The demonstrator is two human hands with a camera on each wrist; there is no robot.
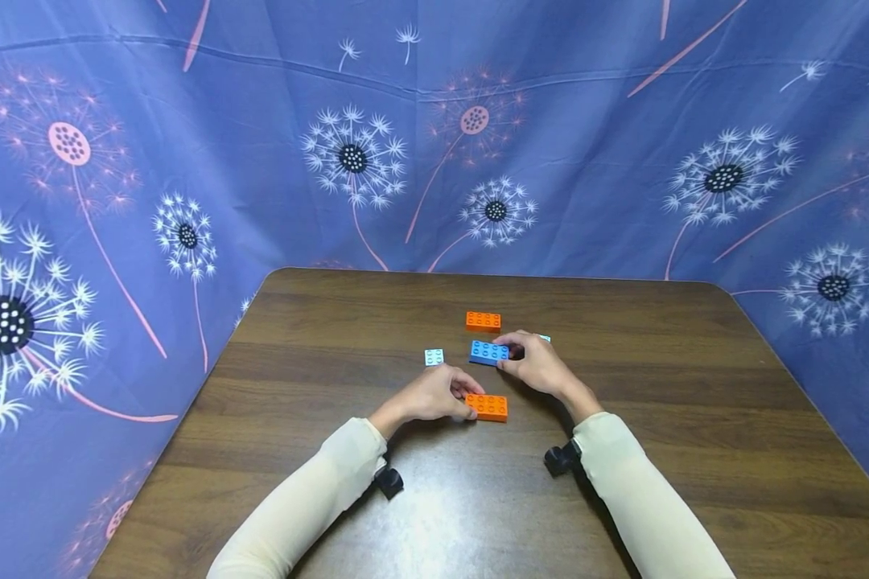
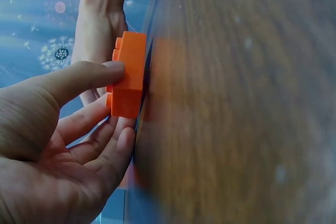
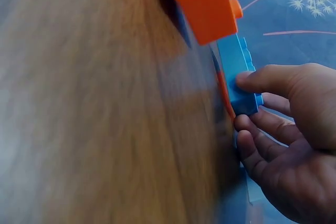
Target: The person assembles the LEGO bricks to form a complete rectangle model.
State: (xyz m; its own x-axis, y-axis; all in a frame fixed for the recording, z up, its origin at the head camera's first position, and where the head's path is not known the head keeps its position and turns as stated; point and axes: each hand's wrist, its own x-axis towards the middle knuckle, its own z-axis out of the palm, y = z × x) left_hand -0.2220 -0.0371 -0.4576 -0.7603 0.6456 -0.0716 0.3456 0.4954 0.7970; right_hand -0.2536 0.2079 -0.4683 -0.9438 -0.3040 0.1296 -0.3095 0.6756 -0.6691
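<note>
Thumb and fingers of the left hand (image 1: 433,394) pinch the left end of an orange eight-stud building brick (image 1: 491,408), the gap between them only as wide as the brick; its studs face up and its free end points right of the grip. Beyond it, and clear of it, the right hand (image 1: 539,368) has a similar pinch on the right end of a blue eight-stud building brick (image 1: 484,352) — thumb on the near side, fingers curled towards the far side. Both bricks are low at the wood-grain table (image 1: 666,386); whether either is slightly raised, I cannot tell.

Just past the right hand's grip lies a second orange brick (image 1: 483,322), near the blue one. A pale blue four-stud brick (image 1: 434,355) sits just beyond the left hand — and behind the right hand a light-blue piece (image 1: 545,338) peeks out, mostly hidden. Farther off hangs a dandelion-print blue cloth (image 1: 586,145).
</note>
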